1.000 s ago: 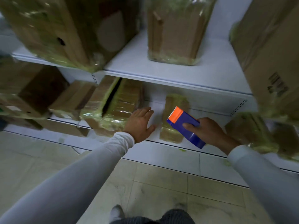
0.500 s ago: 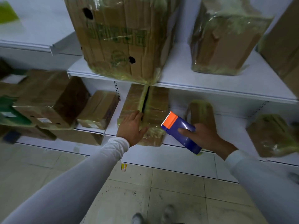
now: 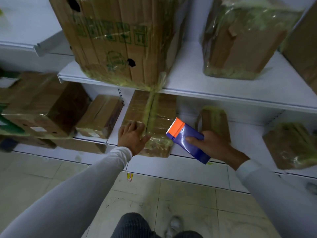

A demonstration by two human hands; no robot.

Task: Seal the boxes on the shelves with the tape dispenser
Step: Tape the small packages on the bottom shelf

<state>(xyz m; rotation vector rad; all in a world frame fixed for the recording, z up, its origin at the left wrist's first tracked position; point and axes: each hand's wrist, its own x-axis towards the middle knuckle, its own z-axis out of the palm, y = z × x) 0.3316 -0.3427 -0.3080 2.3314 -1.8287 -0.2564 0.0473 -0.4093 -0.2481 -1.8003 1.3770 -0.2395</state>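
The left hand [image 3: 133, 138], which a second ago hung in the air in front of the lower shelf [image 3: 187, 152], now lies flat on the left top of the taped box [image 3: 151, 121]. The right hand [image 3: 214, 145] brings the tape dispenser [image 3: 186, 138] from the small box [image 3: 214, 121] toward this taped box. The gap along the box's middle now looks closed.
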